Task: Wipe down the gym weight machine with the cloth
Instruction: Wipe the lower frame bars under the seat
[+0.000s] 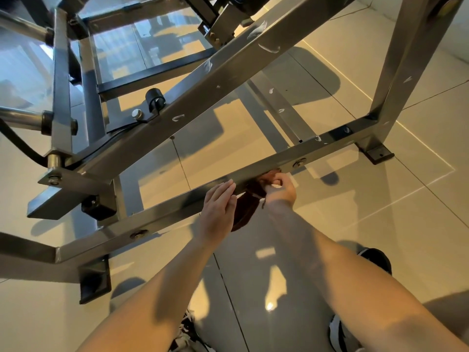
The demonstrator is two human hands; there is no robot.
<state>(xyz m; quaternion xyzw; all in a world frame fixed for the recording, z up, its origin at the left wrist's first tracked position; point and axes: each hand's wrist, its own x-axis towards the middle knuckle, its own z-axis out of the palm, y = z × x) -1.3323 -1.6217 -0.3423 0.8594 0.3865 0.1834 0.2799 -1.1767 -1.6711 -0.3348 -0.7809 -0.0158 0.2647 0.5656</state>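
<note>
The gym weight machine's grey steel frame fills the view; its low base bar (177, 207) runs from lower left to upper right just above the floor. My right hand (278, 186) grips a dark brown cloth (245, 212) and holds it against the near side of that bar, the cloth's loose end hanging below. My left hand (219, 209) rests with straight fingers on the bar just left of the cloth. White smears dot the diagonal beam (203, 80) and the upright post (401, 72).
Glossy tiled floor (380, 224) lies under and around the frame. Black foot brackets (95, 280) (375, 153) stick out from the base. A black cable (22, 146) and chrome rods sit at the left. My shoes (375, 260) are near the bottom edge.
</note>
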